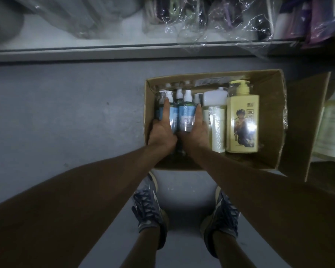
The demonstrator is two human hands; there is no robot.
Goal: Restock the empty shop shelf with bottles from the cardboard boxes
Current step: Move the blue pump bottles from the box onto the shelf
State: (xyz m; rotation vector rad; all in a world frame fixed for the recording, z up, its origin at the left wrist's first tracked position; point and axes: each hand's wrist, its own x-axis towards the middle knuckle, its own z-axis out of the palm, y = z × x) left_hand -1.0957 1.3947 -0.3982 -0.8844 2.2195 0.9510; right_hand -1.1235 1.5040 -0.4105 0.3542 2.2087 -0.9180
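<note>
The grey floor takes up most of the view, and the shop shelf runs along its far side, with a bare pale part on the left where bottles could go. Some shiny plastic-wrapped goods sit on the right part of the shelf. The cardboard box stands open on the floor just in front of the shelf, so the trip up should be short. A second box leans against its right side. Inside the first box a big yellow pump bottle lies flat beside a pale bottle. The blue bottles are packed tight at the left end. The left hand and right hand are close together, each gripping one side of the blue bottles. I think two hands are used so that a few bottles come up at once and none slips.
</note>
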